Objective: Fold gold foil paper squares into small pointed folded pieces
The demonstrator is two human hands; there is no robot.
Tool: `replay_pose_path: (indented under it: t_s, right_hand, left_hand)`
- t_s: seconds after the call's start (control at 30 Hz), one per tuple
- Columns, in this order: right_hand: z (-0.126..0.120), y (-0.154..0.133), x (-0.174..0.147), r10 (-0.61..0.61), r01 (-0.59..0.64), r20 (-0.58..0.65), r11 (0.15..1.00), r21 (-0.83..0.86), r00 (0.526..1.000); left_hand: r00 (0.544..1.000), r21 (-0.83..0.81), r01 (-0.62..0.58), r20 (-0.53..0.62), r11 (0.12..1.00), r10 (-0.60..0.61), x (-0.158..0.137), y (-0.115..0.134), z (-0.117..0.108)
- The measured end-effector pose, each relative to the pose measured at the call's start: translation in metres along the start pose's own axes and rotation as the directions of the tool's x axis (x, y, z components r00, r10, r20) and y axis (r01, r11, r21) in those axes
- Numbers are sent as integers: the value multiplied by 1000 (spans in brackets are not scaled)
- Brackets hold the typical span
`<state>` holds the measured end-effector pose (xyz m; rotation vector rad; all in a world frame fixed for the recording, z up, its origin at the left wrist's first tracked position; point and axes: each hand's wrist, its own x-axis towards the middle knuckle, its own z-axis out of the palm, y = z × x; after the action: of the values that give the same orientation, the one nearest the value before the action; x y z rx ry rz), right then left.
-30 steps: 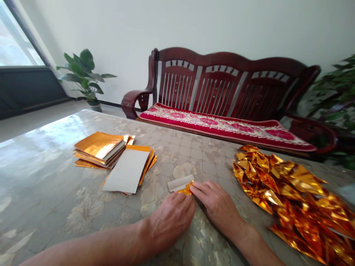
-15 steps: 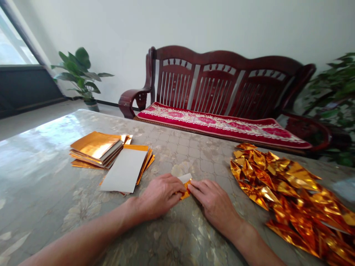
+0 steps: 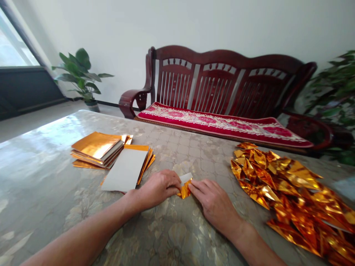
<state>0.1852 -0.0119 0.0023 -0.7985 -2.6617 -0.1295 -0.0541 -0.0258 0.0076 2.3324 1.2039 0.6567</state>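
Observation:
A small partly folded sheet of gold foil paper (image 3: pixel 185 190) lies on the table between my hands, with a pale strip showing at its far edge. My left hand (image 3: pixel 161 187) pinches its left side, fingers curled and pressed together. On the opposite side, my right hand (image 3: pixel 213 199) grips the edge with its fingertips. Both palms face down, so the thumbs are partly hidden. Left of my left hand lies a stack of foil paper with its pale side up (image 3: pixel 126 168), leaning against another stack with its gold side up (image 3: pixel 95 145).
A large heap of folded gold foil pieces (image 3: pixel 288 192) covers the table's right side. The table (image 3: pixel 177 236) has a clear patterned cover. Beyond it stand a dark wooden bench (image 3: pixel 224 85) with a red floral cushion (image 3: pixel 222 125), and a potted plant (image 3: pixel 83 72).
My left hand has shifted slightly left and away from me, uncovering more of the gold foil paper. My right hand stays nearly in place at the other edge.

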Motion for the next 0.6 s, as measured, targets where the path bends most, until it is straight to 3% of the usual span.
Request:
replay_pose_path:
  t_s: [0.27,0.43,0.6]
  right_hand:
    - [-1,0,2,13,-12,-22,999,36,1000]
    - [3,0,3,16,-14,-36,998,59,999]
    - [4,-1,3,36,-33,-33,996,83,999]
  left_hand:
    - [993,398,81,-107,914,-41,-8,22,8]
    - [994,502,65,43,862,-100,-15,36,23]
    - [996,597,24,59,802,-74,-13,42,40]
